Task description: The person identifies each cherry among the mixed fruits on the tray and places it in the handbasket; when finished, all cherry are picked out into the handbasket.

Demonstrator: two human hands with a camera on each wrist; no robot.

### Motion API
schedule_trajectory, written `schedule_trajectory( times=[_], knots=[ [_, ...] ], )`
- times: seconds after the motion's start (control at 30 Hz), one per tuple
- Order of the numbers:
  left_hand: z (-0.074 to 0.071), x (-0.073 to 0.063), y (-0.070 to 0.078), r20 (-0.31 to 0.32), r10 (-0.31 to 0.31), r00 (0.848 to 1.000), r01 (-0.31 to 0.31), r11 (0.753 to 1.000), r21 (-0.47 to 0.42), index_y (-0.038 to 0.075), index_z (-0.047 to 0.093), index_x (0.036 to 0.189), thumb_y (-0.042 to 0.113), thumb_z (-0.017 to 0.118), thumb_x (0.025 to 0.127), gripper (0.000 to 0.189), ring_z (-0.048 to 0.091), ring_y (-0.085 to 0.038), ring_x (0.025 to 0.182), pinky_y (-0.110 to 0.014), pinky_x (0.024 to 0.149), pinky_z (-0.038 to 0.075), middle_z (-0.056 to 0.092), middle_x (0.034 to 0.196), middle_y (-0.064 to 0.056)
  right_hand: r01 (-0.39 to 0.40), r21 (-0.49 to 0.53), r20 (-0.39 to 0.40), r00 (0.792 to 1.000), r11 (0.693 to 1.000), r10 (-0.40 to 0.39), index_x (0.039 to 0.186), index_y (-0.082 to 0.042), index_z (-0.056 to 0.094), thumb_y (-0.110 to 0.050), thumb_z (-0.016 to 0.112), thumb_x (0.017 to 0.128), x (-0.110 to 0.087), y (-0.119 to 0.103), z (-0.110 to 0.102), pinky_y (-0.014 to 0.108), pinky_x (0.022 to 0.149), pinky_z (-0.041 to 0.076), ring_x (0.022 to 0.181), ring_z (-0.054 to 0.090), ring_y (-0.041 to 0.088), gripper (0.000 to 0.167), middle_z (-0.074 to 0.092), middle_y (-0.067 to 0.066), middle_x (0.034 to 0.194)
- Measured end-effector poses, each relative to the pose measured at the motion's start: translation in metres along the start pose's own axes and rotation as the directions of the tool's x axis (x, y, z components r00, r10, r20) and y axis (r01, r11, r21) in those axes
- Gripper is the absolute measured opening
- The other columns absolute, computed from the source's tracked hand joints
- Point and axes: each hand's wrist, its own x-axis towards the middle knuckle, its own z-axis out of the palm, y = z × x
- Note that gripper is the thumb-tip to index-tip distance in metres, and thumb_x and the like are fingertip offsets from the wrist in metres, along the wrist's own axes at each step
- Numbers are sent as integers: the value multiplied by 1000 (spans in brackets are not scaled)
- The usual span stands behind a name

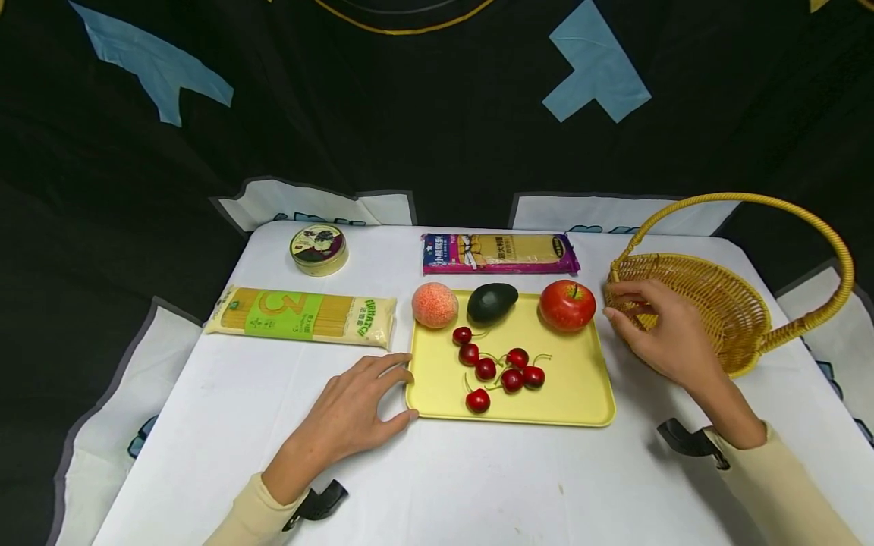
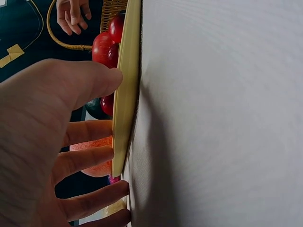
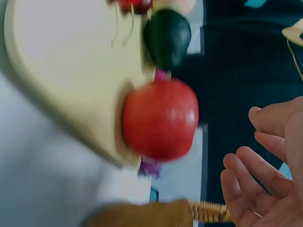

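Observation:
A yellow tray (image 1: 573, 394) holds a red apple (image 1: 567, 305), a dark green avocado (image 1: 492, 302), a peach (image 1: 435, 305) and several cherries (image 1: 512, 381) with stems. My left hand (image 1: 351, 409) is at the tray's left edge, thumb and fingertips against the rim. In the left wrist view its fingers (image 2: 90, 158) reach out fairly straight along the tray's side. My right hand (image 1: 662, 326) hovers beside the left side of a woven basket (image 1: 724, 296), overlapping its rim in the head view. The right wrist view shows its fingers (image 3: 258, 182) loosely bent with nothing between them.
Behind the tray lies a purple-edged pasta pack (image 1: 501, 253). Left of the tray are a green-labelled spaghetti pack (image 1: 300, 315) and a round tin (image 1: 319, 250). The basket's tall handle (image 1: 843, 258) arches up at the right. A black curtain (image 1: 382, 114) hangs behind the white table (image 1: 492, 485).

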Motion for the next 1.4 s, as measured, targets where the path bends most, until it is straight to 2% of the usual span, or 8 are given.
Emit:
schedule_trajectory(
  times=[0.17, 0.37, 0.57, 0.77, 0.93, 1.17, 1.4],
  knots=[
    [0, 0, 0, -4, 9, 1000, -9, 1000, -4, 25, 75, 121, 52, 84, 88, 44, 63, -25, 131, -48, 83, 63, 62, 154, 2, 71, 17, -4, 997, 997, -71, 121, -2, 74, 0, 89, 85, -11, -12, 16, 1, 82, 47, 90, 74, 30, 38, 76, 13, 109],
    [0, 0, 0, -3, 9, 1000, -9, 1000, 5, 25, 75, 122, 52, 84, 88, 44, 63, -24, 132, -47, 83, 63, 62, 153, 2, 133, 60, 2, 991, 989, -133, 118, -5, 77, 2, 90, 83, -24, -20, 32, 7, 82, 52, 95, 75, 27, 38, 77, 8, 113],
    [0, 0, 0, -1, 13, 1000, -13, 1000, 7, 25, 76, 122, 52, 84, 89, 44, 63, -24, 131, -46, 84, 63, 62, 153, 2, 139, 99, 40, 989, 985, -143, 116, -9, 77, 2, 91, 82, -34, -29, 44, 14, 81, 57, 93, 74, 25, 37, 78, 3, 111],
    [0, 0, -1, -8, 15, 1000, -15, 1000, 1, 25, 75, 121, 52, 84, 88, 43, 63, -24, 131, -46, 86, 63, 62, 153, 3, 139, 138, 124, 980, 981, -157, 116, -9, 76, 1, 90, 84, -41, -34, 55, 30, 80, 63, 100, 73, 21, 35, 76, 1, 114],
    [1, 1, -1, -7, 12, 1000, -12, 1000, -1, 26, 75, 122, 52, 84, 89, 43, 63, -23, 131, -46, 86, 63, 62, 153, 3, 138, 156, 186, 968, 978, -166, 115, -11, 77, -3, 90, 85, -46, -36, 61, 38, 78, 63, 91, 71, 17, 33, 76, -2, 114],
    [1, 1, -1, -4, 5, 1000, -5, 1000, -11, 26, 75, 121, 51, 84, 89, 43, 63, -23, 132, -46, 85, 63, 62, 154, 3, 123, 184, 252, 953, 975, -168, 117, -14, 77, -5, 89, 87, -50, -37, 68, 33, 74, 61, 88, 68, 13, 33, 74, -5, 118],
    [1, 0, -1, 0, 5, 1000, -5, 1000, -20, 24, 74, 122, 52, 84, 88, 45, 63, -24, 131, -47, 84, 63, 62, 154, 2, 103, 121, 304, 943, 987, -135, 115, -19, 78, -7, 89, 88, -53, -37, 74, 36, 85, 61, 104, 67, 15, 31, 73, -4, 121]
  ],
)
